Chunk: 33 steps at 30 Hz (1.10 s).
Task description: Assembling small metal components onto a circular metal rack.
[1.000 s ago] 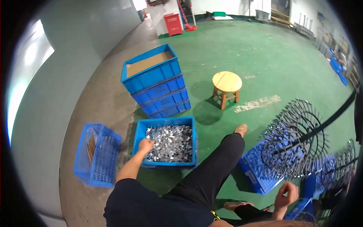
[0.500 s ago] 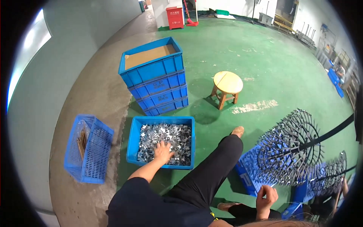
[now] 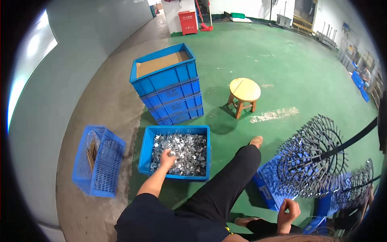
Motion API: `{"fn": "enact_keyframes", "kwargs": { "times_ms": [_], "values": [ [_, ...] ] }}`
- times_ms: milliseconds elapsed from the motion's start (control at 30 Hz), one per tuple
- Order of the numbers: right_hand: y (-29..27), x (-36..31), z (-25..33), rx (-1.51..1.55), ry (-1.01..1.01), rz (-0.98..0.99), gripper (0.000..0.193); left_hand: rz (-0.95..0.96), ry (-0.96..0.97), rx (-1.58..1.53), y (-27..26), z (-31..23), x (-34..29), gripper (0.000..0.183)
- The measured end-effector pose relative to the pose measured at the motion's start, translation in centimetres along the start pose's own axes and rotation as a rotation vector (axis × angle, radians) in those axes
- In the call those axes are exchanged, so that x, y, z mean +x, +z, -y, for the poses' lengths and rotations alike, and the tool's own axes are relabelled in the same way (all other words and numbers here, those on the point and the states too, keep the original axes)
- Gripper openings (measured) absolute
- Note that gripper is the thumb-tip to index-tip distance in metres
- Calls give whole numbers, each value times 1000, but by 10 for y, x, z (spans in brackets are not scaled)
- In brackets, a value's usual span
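My left hand is over the left part of a blue plastic bin filled with small shiny metal pieces. Its fingers are closed, and a bit of grey metal shows at the fingertips. How many pieces it holds is hidden. At the lower right, beside my leg, my right hand is raised with its fingers curled in. Whatever it may hold cannot be made out. Nearest to it stands a round rack with rings of dark prongs, above a blue crate.
A blue mesh basket holding thin brown sticks stands left of the bin. Behind the bin rises a stack of blue crates with cardboard on top. A wooden stool is farther right. Another pronged rack stands at the right edge.
My left hand has gone from spread fingers on the metal pieces to a closed grip, shifting slightly left. My right hand stays curled by my leg. The whole view has shifted a little.
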State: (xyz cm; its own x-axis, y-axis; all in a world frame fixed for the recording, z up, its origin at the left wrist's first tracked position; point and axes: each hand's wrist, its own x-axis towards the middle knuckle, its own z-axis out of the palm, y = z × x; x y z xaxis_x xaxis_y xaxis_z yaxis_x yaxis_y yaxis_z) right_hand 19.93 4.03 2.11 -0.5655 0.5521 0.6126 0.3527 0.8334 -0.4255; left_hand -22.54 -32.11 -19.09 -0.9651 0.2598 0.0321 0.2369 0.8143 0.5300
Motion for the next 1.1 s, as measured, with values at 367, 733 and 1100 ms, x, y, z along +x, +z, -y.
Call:
{"fn": "enact_keyframes", "kwargs": {
  "times_ms": [367, 733, 1100],
  "values": [
    [-5, 3, -3, -4, 17, -18, 9, 94, -604, -1452, -33, 25, 15, 28],
    [-10, 4, 0, -15, 3, -26, 11, -140, -242, -234, -25, 0, 28, 29],
    [-15, -1, -5, -23, 35, -15, 12, -35, -694, -1764, -23, 25, 39, 20]
  ]
}}
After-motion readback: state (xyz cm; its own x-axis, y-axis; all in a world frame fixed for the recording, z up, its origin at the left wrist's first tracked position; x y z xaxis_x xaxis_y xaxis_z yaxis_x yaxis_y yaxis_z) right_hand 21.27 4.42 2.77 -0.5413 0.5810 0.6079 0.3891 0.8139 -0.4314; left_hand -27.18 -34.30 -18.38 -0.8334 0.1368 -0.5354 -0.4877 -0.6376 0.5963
